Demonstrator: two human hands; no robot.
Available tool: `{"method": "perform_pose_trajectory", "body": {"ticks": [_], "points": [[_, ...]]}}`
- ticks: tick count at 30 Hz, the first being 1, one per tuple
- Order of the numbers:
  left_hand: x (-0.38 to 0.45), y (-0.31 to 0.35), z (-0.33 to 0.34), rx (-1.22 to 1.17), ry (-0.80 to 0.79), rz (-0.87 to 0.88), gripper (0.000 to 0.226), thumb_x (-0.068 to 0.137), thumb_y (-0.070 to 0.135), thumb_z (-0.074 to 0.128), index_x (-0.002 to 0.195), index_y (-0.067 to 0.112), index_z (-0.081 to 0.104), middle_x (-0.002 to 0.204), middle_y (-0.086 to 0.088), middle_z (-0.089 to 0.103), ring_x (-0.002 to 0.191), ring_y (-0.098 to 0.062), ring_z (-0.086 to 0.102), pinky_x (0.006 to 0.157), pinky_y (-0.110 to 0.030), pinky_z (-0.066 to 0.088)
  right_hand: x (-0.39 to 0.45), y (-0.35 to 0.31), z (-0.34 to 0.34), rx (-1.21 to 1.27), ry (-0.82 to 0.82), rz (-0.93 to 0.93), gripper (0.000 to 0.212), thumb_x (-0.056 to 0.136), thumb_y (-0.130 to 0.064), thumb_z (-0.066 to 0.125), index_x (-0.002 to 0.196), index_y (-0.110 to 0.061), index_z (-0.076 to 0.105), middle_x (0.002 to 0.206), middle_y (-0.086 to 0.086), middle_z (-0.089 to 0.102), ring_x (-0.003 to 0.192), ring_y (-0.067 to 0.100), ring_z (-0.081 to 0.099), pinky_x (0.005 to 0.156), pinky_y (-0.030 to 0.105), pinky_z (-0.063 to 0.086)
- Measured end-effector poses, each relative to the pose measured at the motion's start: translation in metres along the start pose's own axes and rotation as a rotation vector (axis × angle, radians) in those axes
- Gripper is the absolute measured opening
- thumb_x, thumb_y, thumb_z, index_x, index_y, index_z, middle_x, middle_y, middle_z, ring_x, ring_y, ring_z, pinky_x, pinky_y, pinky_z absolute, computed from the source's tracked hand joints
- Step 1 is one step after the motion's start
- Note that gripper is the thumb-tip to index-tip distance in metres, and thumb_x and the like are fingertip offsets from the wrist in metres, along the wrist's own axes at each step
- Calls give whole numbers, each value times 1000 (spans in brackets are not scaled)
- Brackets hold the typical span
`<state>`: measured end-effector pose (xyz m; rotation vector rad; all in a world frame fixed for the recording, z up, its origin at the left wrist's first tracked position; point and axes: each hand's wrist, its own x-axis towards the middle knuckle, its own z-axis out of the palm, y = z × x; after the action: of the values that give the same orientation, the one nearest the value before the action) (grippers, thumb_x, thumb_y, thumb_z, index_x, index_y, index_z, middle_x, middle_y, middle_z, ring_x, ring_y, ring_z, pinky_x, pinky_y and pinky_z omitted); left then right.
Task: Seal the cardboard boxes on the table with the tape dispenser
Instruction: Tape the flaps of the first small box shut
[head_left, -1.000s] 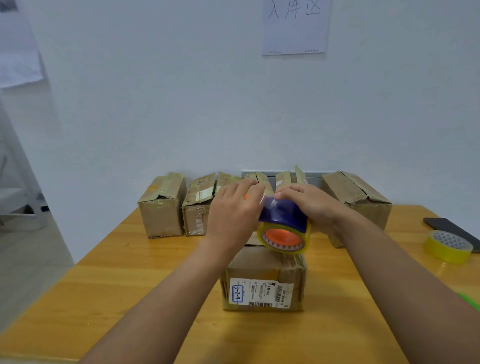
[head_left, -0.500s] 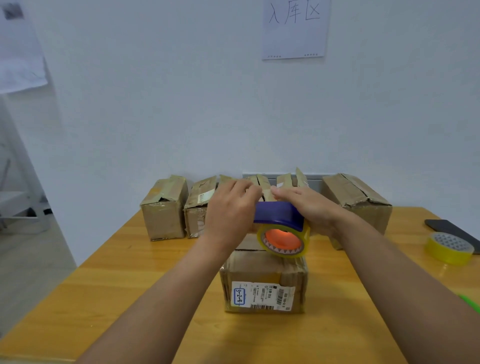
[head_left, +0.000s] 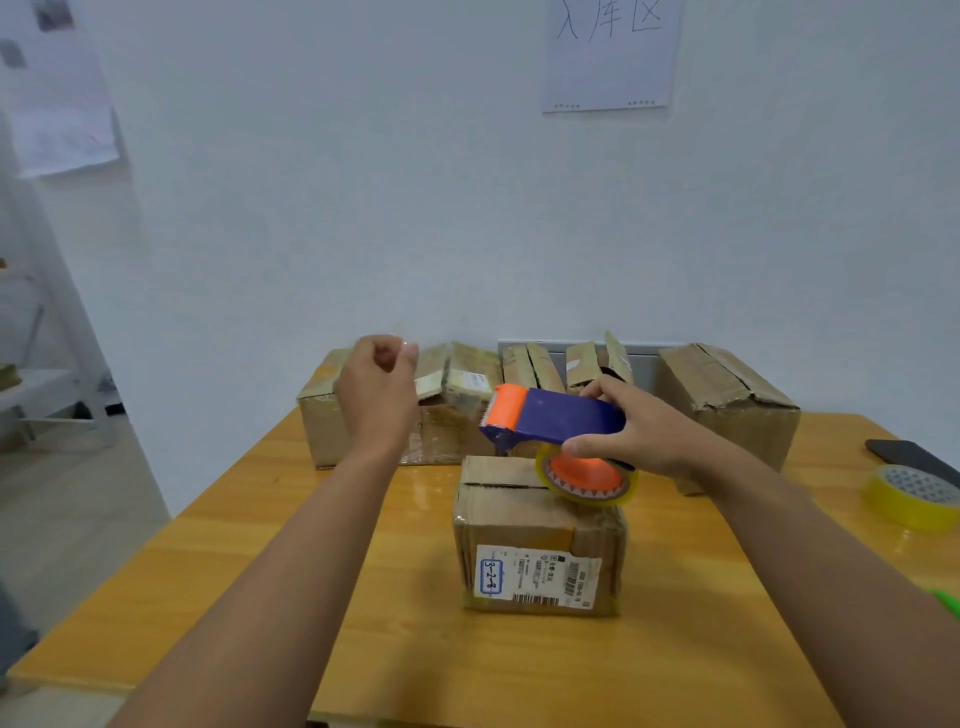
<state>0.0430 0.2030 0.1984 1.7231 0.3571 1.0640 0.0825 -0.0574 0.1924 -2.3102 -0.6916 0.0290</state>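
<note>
The right hand (head_left: 639, 434) grips the blue-and-orange tape dispenser (head_left: 558, 423), hiding its rear. The left hand (head_left: 379, 395) hovers with curled fingers, perhaps pinching clear tape; I cannot tell.

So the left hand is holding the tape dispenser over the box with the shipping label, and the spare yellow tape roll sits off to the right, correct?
Not quite: the right hand holds the tape dispenser over the labelled box; the left hand is raised, away from it. The head view shows this. The spare yellow tape roll does sit to the right.

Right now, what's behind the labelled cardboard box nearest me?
Behind the labelled cardboard box a row of worn cardboard boxes lines the wall. The right hand and blue-orange tape dispenser cover part of the row.
</note>
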Motion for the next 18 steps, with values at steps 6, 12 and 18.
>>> {"method": "perform_pose_trajectory", "body": {"ticks": [6, 12, 18], "points": [[1, -29, -9, -200, -32, -279, 8, 91, 13, 66, 96, 17, 63, 85, -3, 68, 83, -21, 69, 77, -35, 58, 2, 1, 4, -155, 72, -44, 56, 92, -43, 63, 142, -27, 45, 120, -5, 52, 104, 12, 52, 79, 20, 42], [-1, -42, -17, -335, -44, -372, 24, 95, 6, 59, 116, 15, 50, 85, -7, 66, 70, -14, 64, 59, -21, 53, 7, 9, 14, -123, 11, -67, 68, 87, -56, 61, 147, -37, 34, 127, -3, 44, 111, 14, 48, 88, 24, 40], [-9, -65, -15, -111, -78, -309, 35, 96, 11, 59, 126, 16, 43, 80, -1, 65, 75, -16, 64, 77, -40, 55, 14, 13, 13, -69, 115, -129, 72, 76, -61, 64, 141, -36, 43, 123, -3, 50, 109, 14, 53, 91, 28, 47]]}}
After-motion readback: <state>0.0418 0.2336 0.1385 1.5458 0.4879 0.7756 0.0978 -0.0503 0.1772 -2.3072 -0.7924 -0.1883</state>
